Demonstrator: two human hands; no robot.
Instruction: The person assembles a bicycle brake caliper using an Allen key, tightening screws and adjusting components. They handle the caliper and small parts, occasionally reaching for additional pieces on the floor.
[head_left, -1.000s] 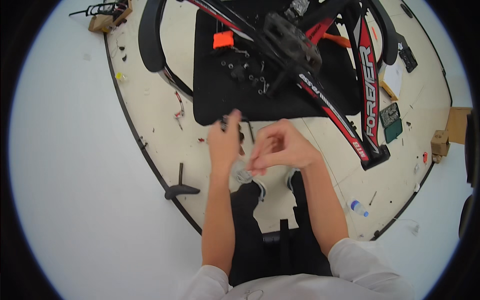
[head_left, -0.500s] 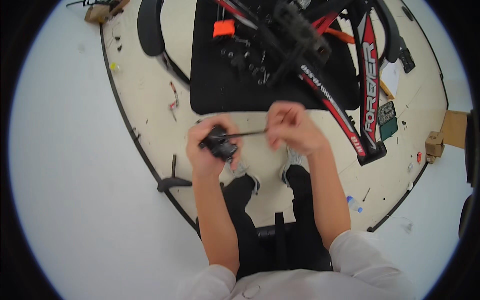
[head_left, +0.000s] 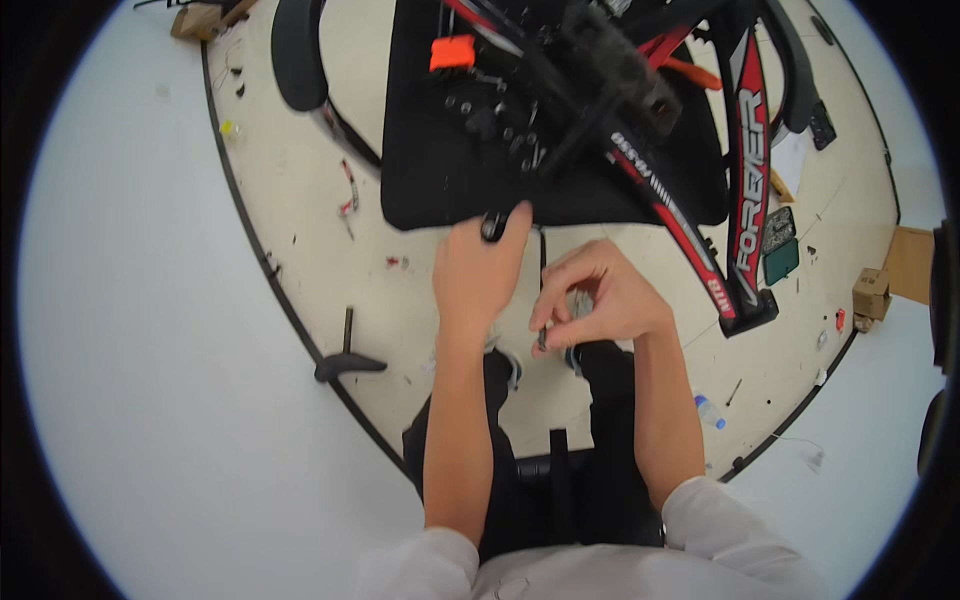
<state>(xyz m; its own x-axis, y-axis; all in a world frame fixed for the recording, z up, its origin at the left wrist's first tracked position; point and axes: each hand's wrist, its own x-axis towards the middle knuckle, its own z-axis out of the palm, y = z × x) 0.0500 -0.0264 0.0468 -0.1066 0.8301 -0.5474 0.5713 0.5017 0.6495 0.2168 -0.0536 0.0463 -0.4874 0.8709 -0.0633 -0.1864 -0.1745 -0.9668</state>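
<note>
My left hand (head_left: 478, 268) is at the front edge of the black chair seat (head_left: 430, 190), back of the hand upward. Its fingers are closed on a dark part, mostly hidden; a rounded black bit (head_left: 492, 226) shows beside the thumb. My right hand (head_left: 612, 298), lower and to the right, pinches a small dark piece (head_left: 543, 338) between thumb and fingertips; its kind is unclear. A thin black rod (head_left: 542, 252) runs down from the seat edge toward the right fingers. Whether it joins the pinched piece I cannot tell.
A red and black bicycle frame (head_left: 752, 180) lies across the seat, its end jutting out over the right front edge. Several small metal parts and an orange block (head_left: 452, 53) rest on the seat. A bicycle saddle (head_left: 350, 368) and a plastic bottle (head_left: 709, 411) are on the floor.
My left hand has moved right and forward to the seat edge, turning its back upward over the dark part. My right hand has come nearer and lower, now pinching a small piece.
</note>
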